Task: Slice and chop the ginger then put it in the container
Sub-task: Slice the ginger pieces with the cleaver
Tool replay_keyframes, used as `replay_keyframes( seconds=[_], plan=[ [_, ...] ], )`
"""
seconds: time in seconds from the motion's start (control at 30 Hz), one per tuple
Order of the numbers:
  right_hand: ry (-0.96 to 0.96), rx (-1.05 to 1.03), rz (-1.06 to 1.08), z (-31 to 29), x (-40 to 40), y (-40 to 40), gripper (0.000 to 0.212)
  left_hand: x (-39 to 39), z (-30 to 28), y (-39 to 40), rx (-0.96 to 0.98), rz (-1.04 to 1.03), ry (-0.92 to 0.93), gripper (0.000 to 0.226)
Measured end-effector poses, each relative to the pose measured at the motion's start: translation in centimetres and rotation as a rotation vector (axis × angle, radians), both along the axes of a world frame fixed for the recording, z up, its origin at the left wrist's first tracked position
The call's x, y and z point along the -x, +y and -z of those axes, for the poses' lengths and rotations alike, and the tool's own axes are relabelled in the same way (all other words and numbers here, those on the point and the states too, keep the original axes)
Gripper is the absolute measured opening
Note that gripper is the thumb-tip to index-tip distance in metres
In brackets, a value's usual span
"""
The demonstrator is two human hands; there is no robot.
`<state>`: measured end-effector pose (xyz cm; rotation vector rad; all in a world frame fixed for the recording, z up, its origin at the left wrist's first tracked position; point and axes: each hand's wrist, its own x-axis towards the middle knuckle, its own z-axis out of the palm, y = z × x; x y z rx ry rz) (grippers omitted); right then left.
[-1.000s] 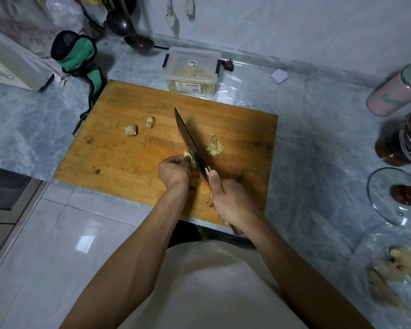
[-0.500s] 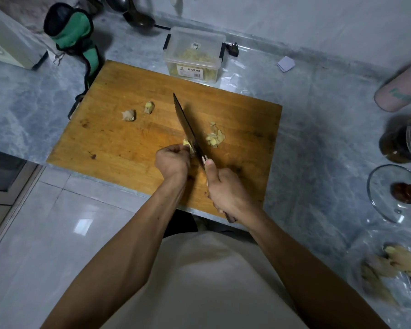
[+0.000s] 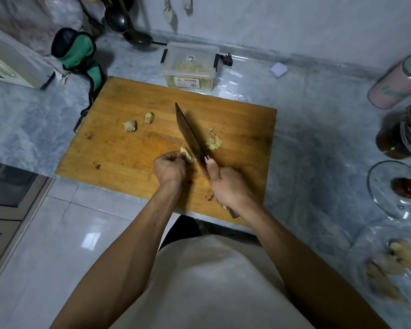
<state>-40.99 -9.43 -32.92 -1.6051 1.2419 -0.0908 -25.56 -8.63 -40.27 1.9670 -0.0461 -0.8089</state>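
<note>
The container bears a printed label and the bottle green lettering, both unreadable.

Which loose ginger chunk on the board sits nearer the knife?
The yellower ginger chunk, right of the paler ginger chunk, lies nearer the knife.

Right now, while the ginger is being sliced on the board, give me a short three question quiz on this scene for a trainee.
1. True or false: the right hand grips the knife.
2. Which hand holds the ginger piece being cut?
3. The clear plastic container sits: A) on the cutting board, B) on the counter behind the board, C) beside the glass lid.

Key: 1 true. 2 the left hand. 3 B.
</note>
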Motion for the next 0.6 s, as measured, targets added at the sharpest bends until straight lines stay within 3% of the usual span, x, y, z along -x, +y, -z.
replay_keyframes(
  seconds=[0.2, 0.33, 0.5, 0.6],
  plan=[
    [0.025, 0.031, 0.056, 0.4, 1.8, -1.7, 0.071, -0.3, -0.8, 0.3, 0.068, -0.014, 0.09, 0.007],
    [-0.022, 0.022, 0.013, 0.2, 2.0, -1.0, 0.069, -0.6, -1.2, 1.1, 0.098, -0.005, 0.136, 0.01],
    [-0.046, 0.002, -0.033, 0.8, 1.9, -0.4, 0.069, -1.8, -1.3, 2.3, 0.057, 0.059, 0.015, 0.019],
    [-0.044, 0.016, -0.02, 0.8, 2.5, -0.8, 0.068, -3.0, -1.4, 2.9, 0.015, 0.115, -0.108, 0.013]
  ],
)
